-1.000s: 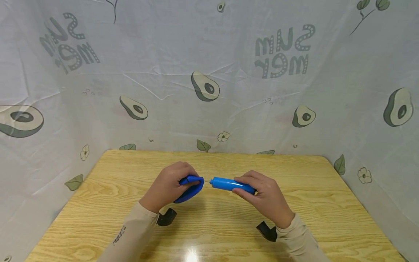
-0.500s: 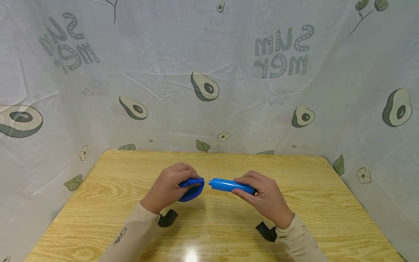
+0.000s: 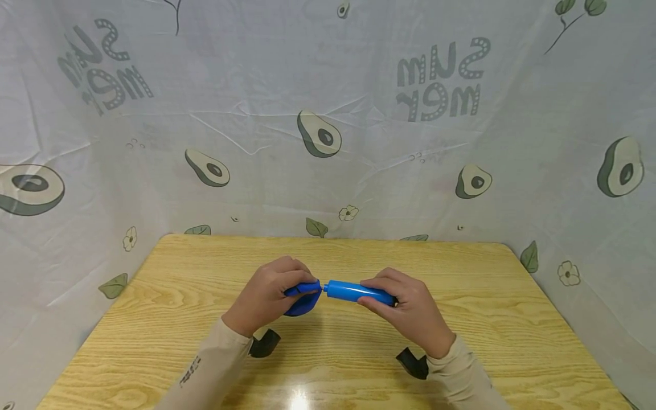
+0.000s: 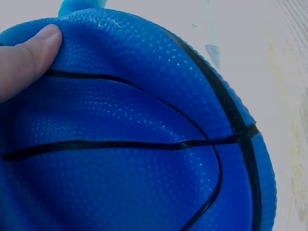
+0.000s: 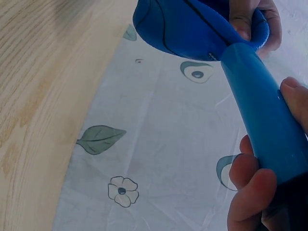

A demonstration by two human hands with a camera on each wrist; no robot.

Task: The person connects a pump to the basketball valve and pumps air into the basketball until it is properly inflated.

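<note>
My left hand (image 3: 271,290) pinches a deflated blue toy basketball (image 3: 302,306), folded in on itself. Black seam lines and a pebbled skin show on the ball (image 4: 120,178) in the left wrist view, where the thumb (image 4: 29,62) presses near its rim. A light blue hand pump (image 3: 348,291) lies nearly level in my right hand (image 3: 410,307), gripped around its rear half. The pump's front end is right at the ball's edge, with only a short bit of thin needle visible between them. In the right wrist view the pump (image 5: 262,106) overlaps the ball's rim.
Both hands are above a wood-grain table (image 3: 359,347). A black curved piece (image 3: 265,344) is beside the left wrist, and a similar black piece (image 3: 412,363) is by the right wrist. A printed curtain (image 3: 256,142) surrounds the table's back and sides.
The pump has shifted slightly left, closing the gap to the ball. Less needle shows than a second ago. The left hand has moved slightly right, and less of the ball hangs below it.
</note>
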